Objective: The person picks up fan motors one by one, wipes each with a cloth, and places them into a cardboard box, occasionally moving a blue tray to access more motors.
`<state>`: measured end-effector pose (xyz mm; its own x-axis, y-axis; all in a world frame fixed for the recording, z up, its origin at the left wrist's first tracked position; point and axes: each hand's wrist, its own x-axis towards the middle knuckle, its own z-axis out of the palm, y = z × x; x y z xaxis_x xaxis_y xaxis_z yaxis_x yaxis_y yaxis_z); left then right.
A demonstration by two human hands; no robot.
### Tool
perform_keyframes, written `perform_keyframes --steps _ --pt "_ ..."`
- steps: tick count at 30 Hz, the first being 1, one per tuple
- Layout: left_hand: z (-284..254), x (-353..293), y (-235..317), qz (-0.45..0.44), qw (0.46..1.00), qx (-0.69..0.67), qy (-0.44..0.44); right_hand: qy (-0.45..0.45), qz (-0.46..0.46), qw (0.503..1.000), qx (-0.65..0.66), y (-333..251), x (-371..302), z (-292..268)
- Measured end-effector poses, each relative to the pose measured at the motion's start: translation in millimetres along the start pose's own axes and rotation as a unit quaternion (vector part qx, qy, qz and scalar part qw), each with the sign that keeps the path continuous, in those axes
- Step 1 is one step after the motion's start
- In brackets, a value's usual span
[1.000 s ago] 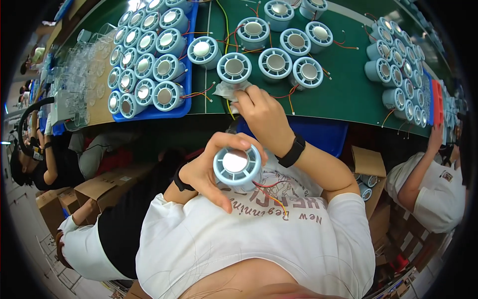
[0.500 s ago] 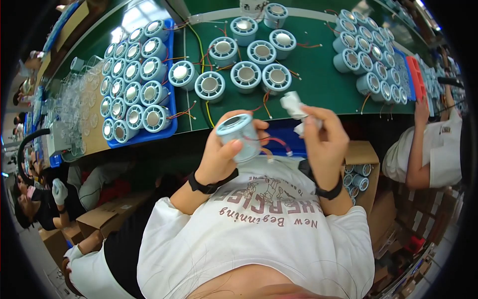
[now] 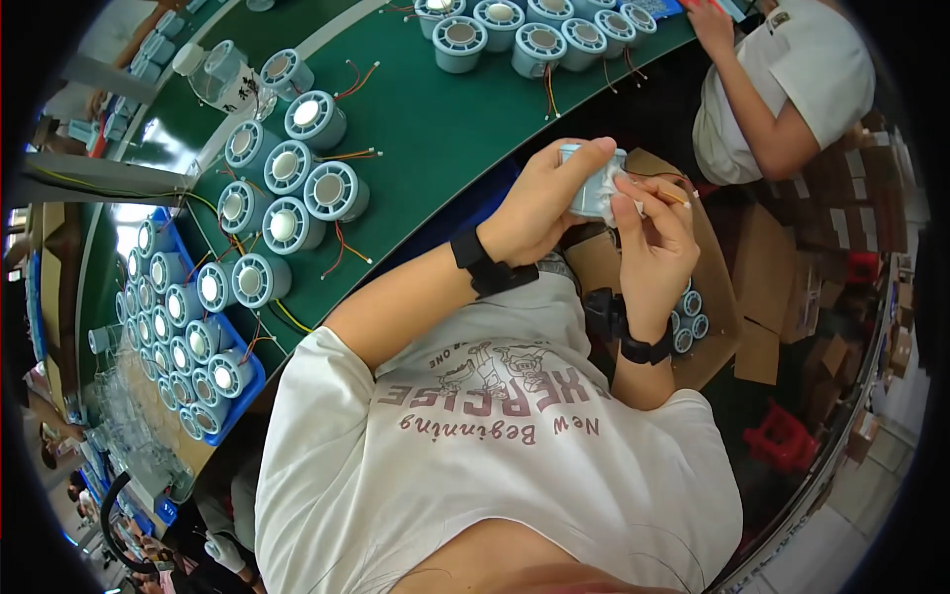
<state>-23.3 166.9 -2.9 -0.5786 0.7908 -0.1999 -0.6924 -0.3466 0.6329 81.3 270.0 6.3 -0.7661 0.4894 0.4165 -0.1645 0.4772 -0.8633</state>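
My left hand [image 3: 529,213] is wrapped around a light-blue cylindrical motor-like part [image 3: 586,201], tilted on its side above an open carton. The fingers of my right hand [image 3: 655,243] pinch a crumpled white wipe [image 3: 611,188] and press it against the part's end or side; I cannot tell which. The part's wires are mostly hidden by my hands. Below my right hand, the carton [image 3: 727,317] holds several similar light-blue parts [image 3: 690,315].
Several light-blue parts with loose wires stand on the green bench [image 3: 416,158]. A blue tray [image 3: 237,408] full of them is at left, beside clear plastic pieces [image 3: 134,426]. There is a clear bottle [image 3: 223,84] at the back. A co-worker's arm [image 3: 757,124] is at far right.
The view has swung to the right. Both hands have moved from beside the bench edge to over the carton, and the wipe, held apart before, now touches the part.
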Motion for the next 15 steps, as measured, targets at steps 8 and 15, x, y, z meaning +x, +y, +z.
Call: perform_keyframes --steps 8,15 --pt "-39 48 4 0.052 0.995 0.083 -0.009 -0.008 0.028 0.999 -0.022 43 10 17" --pt "-53 54 11 0.002 0.987 0.140 -0.075 -0.085 0.272 0.889 0.358 51 10 40"
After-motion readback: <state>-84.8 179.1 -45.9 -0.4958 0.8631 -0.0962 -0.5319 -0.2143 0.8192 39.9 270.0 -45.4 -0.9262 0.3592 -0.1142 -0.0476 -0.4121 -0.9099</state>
